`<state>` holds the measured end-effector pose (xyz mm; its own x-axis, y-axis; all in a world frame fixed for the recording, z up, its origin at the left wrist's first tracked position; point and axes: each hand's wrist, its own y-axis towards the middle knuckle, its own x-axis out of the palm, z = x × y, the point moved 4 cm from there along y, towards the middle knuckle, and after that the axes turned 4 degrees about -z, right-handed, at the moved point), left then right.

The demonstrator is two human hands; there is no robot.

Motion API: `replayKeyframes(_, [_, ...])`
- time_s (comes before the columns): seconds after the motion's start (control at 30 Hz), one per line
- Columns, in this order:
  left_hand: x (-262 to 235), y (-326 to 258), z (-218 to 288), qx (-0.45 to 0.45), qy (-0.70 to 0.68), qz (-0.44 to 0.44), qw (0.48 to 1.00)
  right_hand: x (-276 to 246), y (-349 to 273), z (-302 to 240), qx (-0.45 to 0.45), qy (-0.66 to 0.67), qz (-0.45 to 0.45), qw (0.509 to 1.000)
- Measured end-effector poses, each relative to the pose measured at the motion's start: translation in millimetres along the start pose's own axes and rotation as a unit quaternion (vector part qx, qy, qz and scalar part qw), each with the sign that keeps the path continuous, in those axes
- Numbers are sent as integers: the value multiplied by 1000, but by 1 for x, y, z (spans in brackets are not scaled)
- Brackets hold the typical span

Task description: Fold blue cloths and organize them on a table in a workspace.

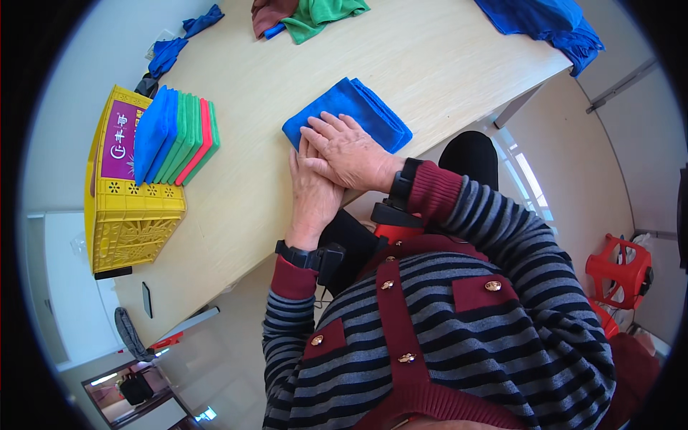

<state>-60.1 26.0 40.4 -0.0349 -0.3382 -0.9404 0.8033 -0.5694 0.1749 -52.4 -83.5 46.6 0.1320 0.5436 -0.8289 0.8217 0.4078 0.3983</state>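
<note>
A blue cloth (pixel 374 109), folded into a flat rectangle, lies near the front edge of the pale wooden table (pixel 251 79). Across its near part my right hand (pixel 352 154) rests palm down, fingers stretched out and pressing on the fabric. My left hand (pixel 313 199) reaches in at the cloth's near left corner, its fingers straight and partly hidden beneath the right hand. Neither hand grips anything. Black bands with small boxes circle both wrists.
To the left, several folded blue, green and red cloths (pixel 190 136) lean in a row against a yellow plastic basket (pixel 136 229). Loose green (pixel 322 18) and brown (pixel 274 16) cloths lie at the far edge, a blue pile (pixel 548 21) at far right. A red stool (pixel 618 271) stands on the floor.
</note>
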Motion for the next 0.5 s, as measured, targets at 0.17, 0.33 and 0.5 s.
replayKeyframes(0.17, [5,-16,-5,-23,37,18,999,8,6,33,65,-89,-48,993])
replayKeyframes(0.33, [4,-19,-7,-34,49,20,998,-2,6,49,90,-159,-65,981])
replayKeyframes(0.5, [3,-23,-9,-45,55,27,997,-4,3,51,104,-156,-49,981])
